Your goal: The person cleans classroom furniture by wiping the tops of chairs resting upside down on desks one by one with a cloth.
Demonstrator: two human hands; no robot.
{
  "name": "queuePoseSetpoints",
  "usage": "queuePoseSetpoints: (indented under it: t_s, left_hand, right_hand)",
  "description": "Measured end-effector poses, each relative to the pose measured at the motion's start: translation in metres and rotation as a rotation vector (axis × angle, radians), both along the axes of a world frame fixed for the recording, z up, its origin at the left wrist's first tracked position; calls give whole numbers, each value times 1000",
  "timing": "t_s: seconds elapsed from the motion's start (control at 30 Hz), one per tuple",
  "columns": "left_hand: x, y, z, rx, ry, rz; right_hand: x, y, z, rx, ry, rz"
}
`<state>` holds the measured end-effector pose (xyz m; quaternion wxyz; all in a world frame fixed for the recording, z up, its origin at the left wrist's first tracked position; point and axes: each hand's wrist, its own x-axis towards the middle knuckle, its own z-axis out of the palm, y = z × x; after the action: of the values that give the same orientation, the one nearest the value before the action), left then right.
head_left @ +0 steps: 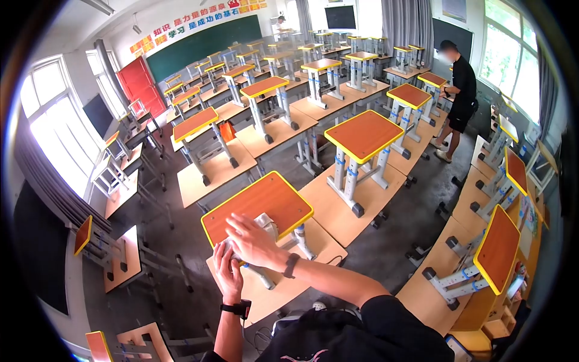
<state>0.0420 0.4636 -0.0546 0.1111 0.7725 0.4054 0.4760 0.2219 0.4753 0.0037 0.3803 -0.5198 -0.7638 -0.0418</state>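
Directly before me a stool with a reddish-brown seat edged in yellow (265,193) stands on a light wooden desk (319,238). My left hand (228,274) is at the seat's near left corner, its fingers curled around a small greyish-white thing, mostly hidden, whose kind I cannot make out. Over the seat's near edge, my right hand (253,240) lies partly across my left fingertips, its own fingers stretched out. Close beside my right hand, on the seat, rests a small whitish, crumpled-looking item (266,225), partly covered by that hand.
More stools stand on desks around me, including a nearby stool (365,136) ahead and a tilted-looking stool (497,247) at right. Another person (461,90) in black stands in the right aisle. A thin cable (259,338) hangs near my left wrist.
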Motion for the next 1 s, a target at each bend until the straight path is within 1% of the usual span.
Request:
queuePoseSetpoints:
  t_s: [0.07, 0.1, 0.13, 0.2, 0.23, 0.27, 0.3, 0.33, 0.4, 0.47, 0.53, 0.57, 0.63, 0.67, 0.73, 0.77, 1.0]
  left_hand:
    - [1, 0, -1, -3, -20, -3]
    - [1, 1, -1, 4, -24, -10]
    - [0, 1, -5, -16, -47, -11]
    - [1, -2, -6, -142, -204, -77]
    - [8, -7, -10, -32, -313, -13]
    - [1, -3, -24, -2, -309, 29]
    - [-3, -3, -40, -48, -364, 32]
    - [-4, -7, -46, -94, -418, 46]
    - [-3, -15, -46, -348, -489, -2]
    - [3, -11, -94, -583, -729, -139]
    - [3, -4, -100, -595, -389, -99]
    - [3, -1, -93, -602, -402, -77]
    - [11, 5, -76, -761, -574, -201]
    - [12, 9, -85, -771, -590, -202]
    - [14, 19, -110, -666, -577, -174]
    - [10, 22, -111, -653, -537, -235]
    - [17, 22, -128, -716, -476, -236]
  right_hand:
    - [-10, 2, 0, 140, 15, 79]
    - [-11, 5, -6, 70, -69, 96]
    - [-12, 5, -14, 59, -71, 101]
    - [-16, 6, -29, 4, -184, 26]
    - [-18, 10, -36, -39, -209, 25]
    - [-19, 10, -34, -49, -213, 60]
    - [-14, 10, -32, -41, -218, 50]
    - [-13, 10, -30, -36, -219, 51]
    - [-9, 5, -16, -67, -252, 66]
    - [-9, 6, -18, -81, -248, 60]
    - [-7, 6, -11, -125, -261, 50]
    - [-8, 9, -15, -148, -274, 53]
    - [-10, 8, -11, -176, -292, 62]
    - [-9, 8, -10, -197, -301, 54]
    - [-10, 10, -9, -223, -309, 65]
    - [-12, 11, -8, -244, -315, 71]
    - [-12, 23, 5, -343, -395, 107]
